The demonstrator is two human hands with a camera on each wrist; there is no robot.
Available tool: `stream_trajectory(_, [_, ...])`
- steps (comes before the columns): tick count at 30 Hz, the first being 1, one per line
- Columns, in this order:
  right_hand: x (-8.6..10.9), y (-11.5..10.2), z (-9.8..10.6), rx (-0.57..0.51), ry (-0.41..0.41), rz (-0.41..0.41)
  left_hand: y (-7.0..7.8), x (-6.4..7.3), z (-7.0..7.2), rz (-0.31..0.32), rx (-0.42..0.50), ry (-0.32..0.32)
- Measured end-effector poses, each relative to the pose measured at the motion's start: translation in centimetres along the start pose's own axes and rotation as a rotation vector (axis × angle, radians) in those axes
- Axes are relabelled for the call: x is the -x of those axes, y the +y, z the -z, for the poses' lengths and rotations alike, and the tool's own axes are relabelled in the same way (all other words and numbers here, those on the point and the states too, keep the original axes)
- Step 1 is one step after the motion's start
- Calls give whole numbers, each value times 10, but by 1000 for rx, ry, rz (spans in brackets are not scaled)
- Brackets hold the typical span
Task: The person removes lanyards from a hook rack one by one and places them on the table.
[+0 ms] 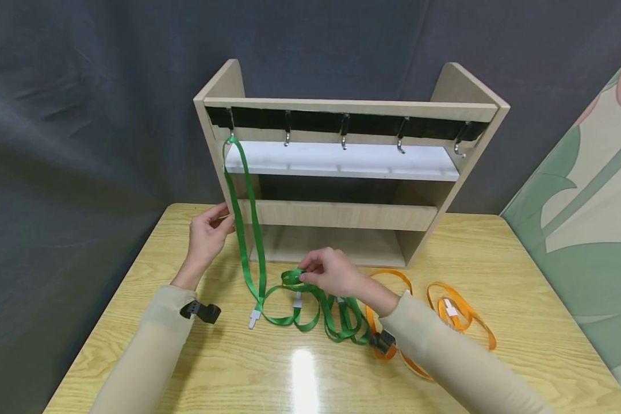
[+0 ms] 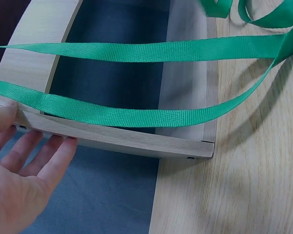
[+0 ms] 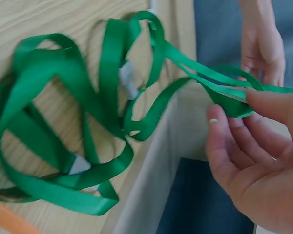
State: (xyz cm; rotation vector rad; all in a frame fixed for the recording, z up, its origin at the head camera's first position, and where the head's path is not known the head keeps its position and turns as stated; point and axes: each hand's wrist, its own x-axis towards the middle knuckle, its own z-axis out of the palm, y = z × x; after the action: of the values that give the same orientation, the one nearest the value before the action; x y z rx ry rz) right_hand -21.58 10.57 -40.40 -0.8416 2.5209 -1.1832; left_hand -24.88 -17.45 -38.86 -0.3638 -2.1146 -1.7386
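Note:
One green lanyard (image 1: pixel 256 230) hangs from the leftmost hook (image 1: pixel 231 123) of a wooden rack (image 1: pixel 341 215), its white clip (image 1: pixel 255 318) low near the table. My left hand (image 1: pixel 209 233) rests at the rack's left side panel; in the left wrist view its fingertips (image 2: pixel 63 146) touch the panel edge beside the hanging strap. My right hand (image 1: pixel 336 273) pinches a strap of another green lanyard (image 3: pixel 234 105) between thumb and fingers, just above the table. More green lanyards (image 1: pixel 341 325) lie tangled below that hand, with white clips among them.
Orange lanyards (image 1: pixel 463 310) lie on the right of the wooden table (image 1: pixel 522 299), partly hidden by my right forearm. Several other metal hooks (image 1: pixel 344 132) line the rack's black strip, with a white shelf (image 1: pixel 341 160) beneath. A dark curtain (image 1: pixel 315 46) hangs behind.

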Motion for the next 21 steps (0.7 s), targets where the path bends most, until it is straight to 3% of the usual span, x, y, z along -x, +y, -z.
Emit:
stream_trajectory(5, [5,4,-4,131,-91,-22,-1,0,0,-1,-10,-4])
stream_trajectory(15, [7,10,-10,202,-146,-44,-1,0,0,-9,-20,-4])
stream_trajectory(21, [9,12,-14,240,-221,-97,0,0,0,-2,-24,1])
